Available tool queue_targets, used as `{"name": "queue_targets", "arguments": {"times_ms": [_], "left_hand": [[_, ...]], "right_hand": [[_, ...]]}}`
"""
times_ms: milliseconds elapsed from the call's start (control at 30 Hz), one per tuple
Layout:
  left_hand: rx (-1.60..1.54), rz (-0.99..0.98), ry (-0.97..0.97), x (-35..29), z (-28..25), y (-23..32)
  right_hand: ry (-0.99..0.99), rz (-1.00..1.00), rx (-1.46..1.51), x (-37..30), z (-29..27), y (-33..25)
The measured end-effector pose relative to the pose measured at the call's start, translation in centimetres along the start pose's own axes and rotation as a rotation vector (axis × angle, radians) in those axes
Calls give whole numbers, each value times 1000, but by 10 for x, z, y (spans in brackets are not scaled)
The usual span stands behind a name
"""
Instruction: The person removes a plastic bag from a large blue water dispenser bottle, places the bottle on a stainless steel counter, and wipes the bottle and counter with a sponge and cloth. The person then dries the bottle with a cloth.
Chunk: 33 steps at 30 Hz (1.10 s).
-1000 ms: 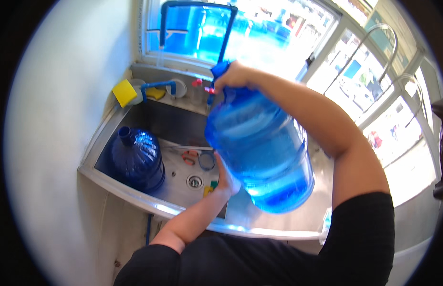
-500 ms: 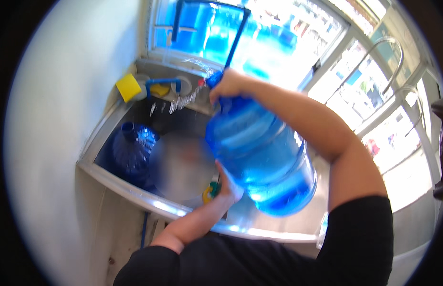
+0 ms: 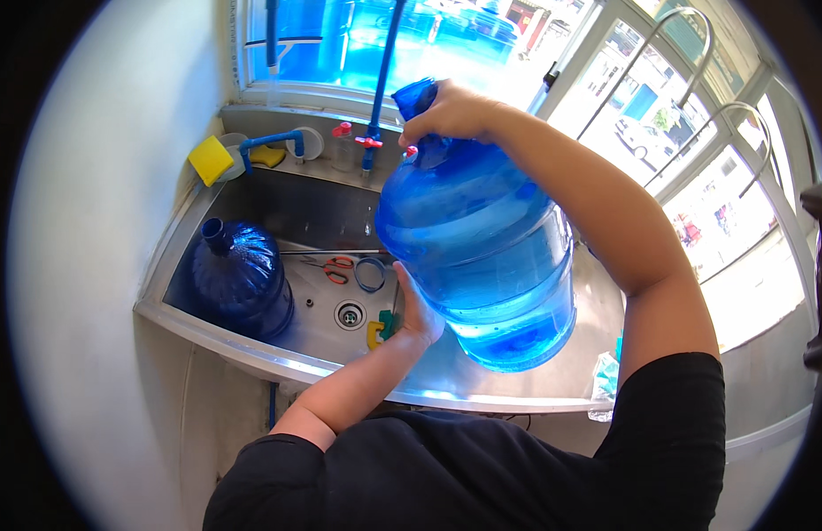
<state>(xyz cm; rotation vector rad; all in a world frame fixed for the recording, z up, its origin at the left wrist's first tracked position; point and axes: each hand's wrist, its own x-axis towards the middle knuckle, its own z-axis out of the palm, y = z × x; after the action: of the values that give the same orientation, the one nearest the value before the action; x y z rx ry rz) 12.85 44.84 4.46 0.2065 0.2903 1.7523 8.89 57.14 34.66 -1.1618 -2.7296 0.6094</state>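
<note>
A large clear-blue water jug [image 3: 482,239] leans to the left over the right part of the steel sink, some water lying in its bottom. My right hand [image 3: 455,115] is wrapped round its neck, just below the open mouth. Against the jug's lower left side, my left hand [image 3: 418,310] holds it with fingers stretched up along the wall. Part of that hand's palm is hidden by the jug. A darker blue jug [image 3: 243,279] stands upright in the left of the sink basin, its mouth uncovered.
Scissors [image 3: 338,270], a blue ring [image 3: 370,274] and a drain [image 3: 350,315] show in the steel basin [image 3: 287,199]. Along the back ledge are a yellow sponge [image 3: 211,160], a blue pipe spout [image 3: 274,140] and a red-handled valve [image 3: 368,142]. A plastic bag [image 3: 603,388] lies at right.
The jug has tipped back more upright, and the water that was splashing from its mouth no longer shows. Both hands have stayed on it. The basin, blurred before, is now clearly seen.
</note>
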Motion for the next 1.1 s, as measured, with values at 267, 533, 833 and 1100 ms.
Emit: {"name": "queue_targets", "arguments": {"times_ms": [267, 533, 833, 1100], "left_hand": [[264, 143, -108, -10, 37, -46], [548, 291, -98, -21, 60, -82], [801, 284, -167, 23, 62, -75], [901, 72, -153, 22, 40, -56]], "right_hand": [[226, -136, 133, -103, -60, 75], [307, -246, 289, -169, -82, 146], [466, -290, 370, -196, -85, 225], [812, -275, 426, -227, -75, 273]]}}
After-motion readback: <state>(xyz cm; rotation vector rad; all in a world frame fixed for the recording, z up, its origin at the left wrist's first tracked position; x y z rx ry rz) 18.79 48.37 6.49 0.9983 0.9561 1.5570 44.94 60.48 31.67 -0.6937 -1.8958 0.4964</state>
